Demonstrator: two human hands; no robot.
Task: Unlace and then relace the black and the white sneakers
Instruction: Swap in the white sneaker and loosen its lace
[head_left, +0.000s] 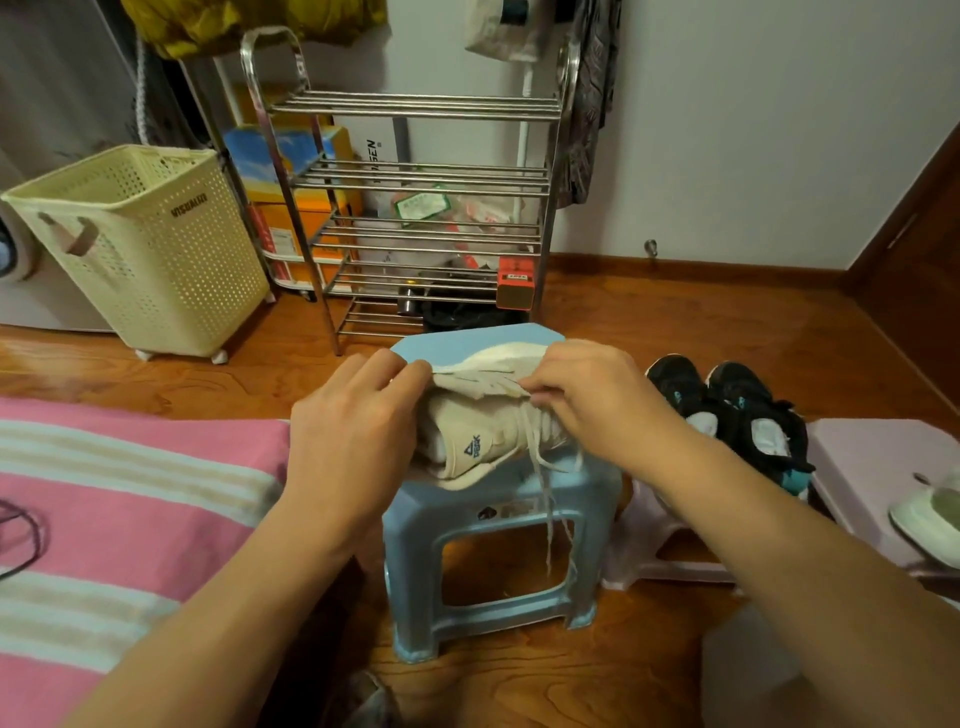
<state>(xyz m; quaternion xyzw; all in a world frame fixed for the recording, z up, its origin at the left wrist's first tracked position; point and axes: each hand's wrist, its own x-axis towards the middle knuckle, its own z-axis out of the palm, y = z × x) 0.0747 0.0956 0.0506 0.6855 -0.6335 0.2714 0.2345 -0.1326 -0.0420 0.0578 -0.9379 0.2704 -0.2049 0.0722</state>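
The white sneaker lies on its side on the blue stool, tongue facing the camera. The left hand rests on the heel end, fingers curled over the collar edge, thumb and forefinger apparently pinching the upper; the exact contact is hidden. The right hand covers the eyelet row, fingertips pinching the lace at the top of the sneaker. Two loose lace ends hang below this grip, past the stool seat. The black sneakers stand on the floor, just right of the stool.
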